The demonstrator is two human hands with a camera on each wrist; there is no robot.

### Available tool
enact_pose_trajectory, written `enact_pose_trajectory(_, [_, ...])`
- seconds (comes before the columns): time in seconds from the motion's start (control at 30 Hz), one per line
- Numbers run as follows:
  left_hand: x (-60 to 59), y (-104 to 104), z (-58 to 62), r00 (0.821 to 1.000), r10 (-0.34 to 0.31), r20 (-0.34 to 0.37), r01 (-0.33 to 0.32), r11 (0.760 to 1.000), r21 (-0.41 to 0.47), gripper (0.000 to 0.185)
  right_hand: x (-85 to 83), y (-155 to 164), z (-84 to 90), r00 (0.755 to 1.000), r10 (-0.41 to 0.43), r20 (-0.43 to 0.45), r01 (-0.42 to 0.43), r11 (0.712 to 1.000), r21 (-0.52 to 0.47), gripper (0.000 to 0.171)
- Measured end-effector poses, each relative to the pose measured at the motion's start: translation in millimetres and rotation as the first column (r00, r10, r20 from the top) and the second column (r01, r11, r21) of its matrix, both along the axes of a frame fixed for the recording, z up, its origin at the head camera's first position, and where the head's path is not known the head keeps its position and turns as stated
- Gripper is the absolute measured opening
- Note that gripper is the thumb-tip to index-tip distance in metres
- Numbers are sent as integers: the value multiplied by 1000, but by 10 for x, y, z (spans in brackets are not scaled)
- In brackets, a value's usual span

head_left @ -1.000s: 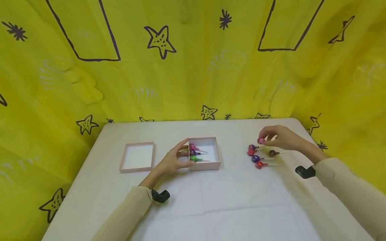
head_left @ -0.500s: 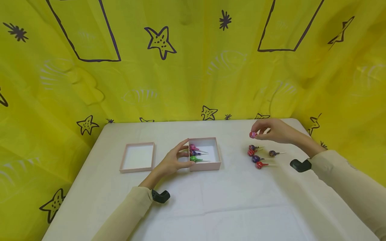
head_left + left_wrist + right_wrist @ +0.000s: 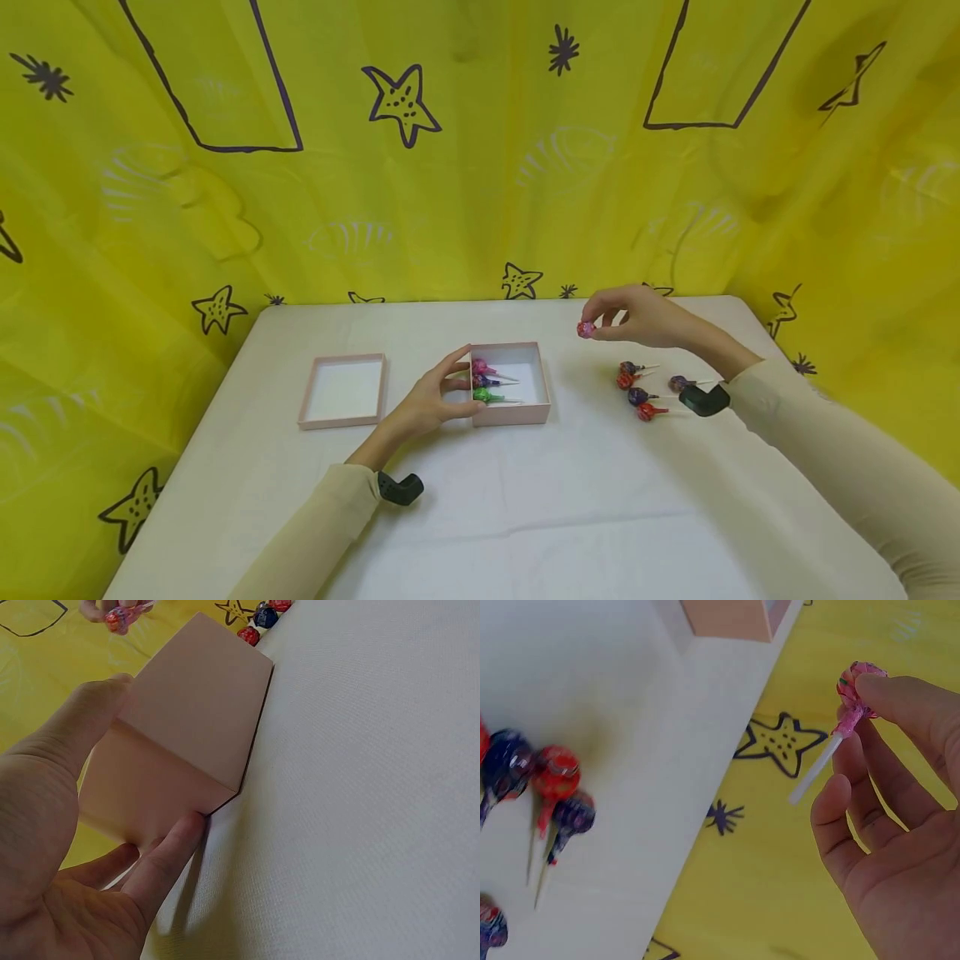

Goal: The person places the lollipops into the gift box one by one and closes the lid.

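Observation:
My right hand point(image 3: 637, 315) pinches a pink-wrapped lollipop point(image 3: 859, 690) by its head, up above the table between the box and the loose lollipops. Its white stick points down and away from the thumb in the right wrist view. My left hand point(image 3: 429, 403) holds the left end of a pink open box point(image 3: 510, 414), with the thumb along the front wall and a finger at the far corner. Inside the box lie three lollipops: a pink one point(image 3: 480, 367), a dark purple one point(image 3: 481, 382) and a green one point(image 3: 482, 395), sticks pointing right.
Left of the box lies its shallow lid point(image 3: 343, 392), inside facing up. Several red and purple lollipops point(image 3: 645, 412) lie on the right of the white-covered table point(image 3: 525, 508). A yellow patterned curtain point(image 3: 465, 192) hangs behind the table and at both sides.
My right hand has lifted the pink lollipop from beside the others and carried it left toward the box. The left hand and the box have stayed in place.

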State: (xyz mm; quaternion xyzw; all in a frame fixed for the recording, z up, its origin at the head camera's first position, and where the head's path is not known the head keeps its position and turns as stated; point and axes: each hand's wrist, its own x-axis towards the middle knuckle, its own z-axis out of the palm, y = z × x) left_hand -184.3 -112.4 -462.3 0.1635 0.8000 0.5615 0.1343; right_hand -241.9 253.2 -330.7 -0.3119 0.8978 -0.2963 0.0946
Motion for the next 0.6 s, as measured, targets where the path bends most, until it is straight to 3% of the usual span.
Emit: enact_pose_trajectory(0.6, [2, -8, 3, 1000, 9, 14, -9, 1000, -1, 96, -108, -708, -130, 993, 119, 0, -118, 989, -88, 14])
